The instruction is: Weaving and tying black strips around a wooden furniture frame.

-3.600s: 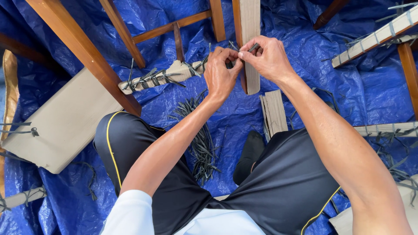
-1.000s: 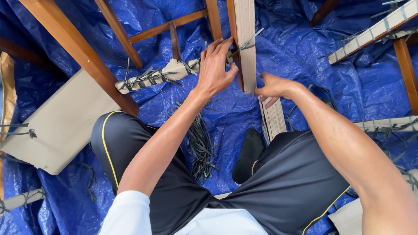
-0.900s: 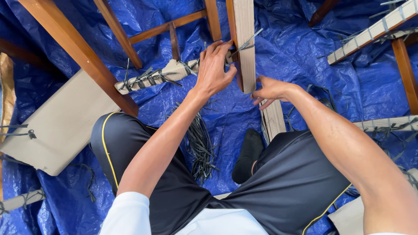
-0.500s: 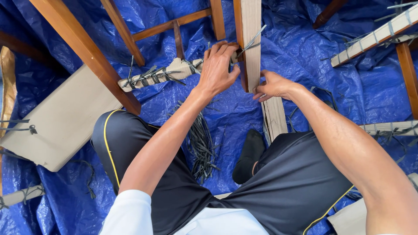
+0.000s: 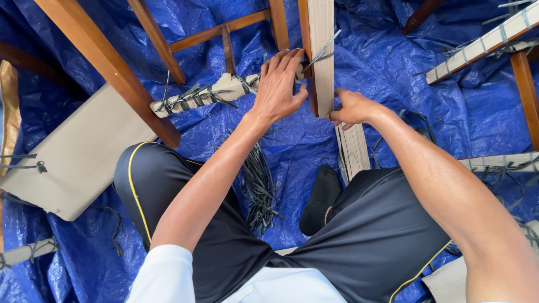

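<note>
Gripping the cardboard-wrapped chair leg (image 5: 321, 56) with my closed right hand (image 5: 351, 108), my left hand (image 5: 278, 84) pinches a grey tie (image 5: 324, 49) around it, fingers half curled. Several neighbouring legs look bound; this one seems unfinished.

Both arms extended forward; left hand (image 5: 279, 85) raised, fingers curled; right hand (image 5: 352, 108) lower, loosely fisted.

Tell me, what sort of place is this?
Probably a furniture workshop floor, where wooden frames get wrapped. A blue tarp covers the ground, cardboard-wrapped wooden legs lie about, and a pile of dark plastic ties sits by the seated person.
</note>
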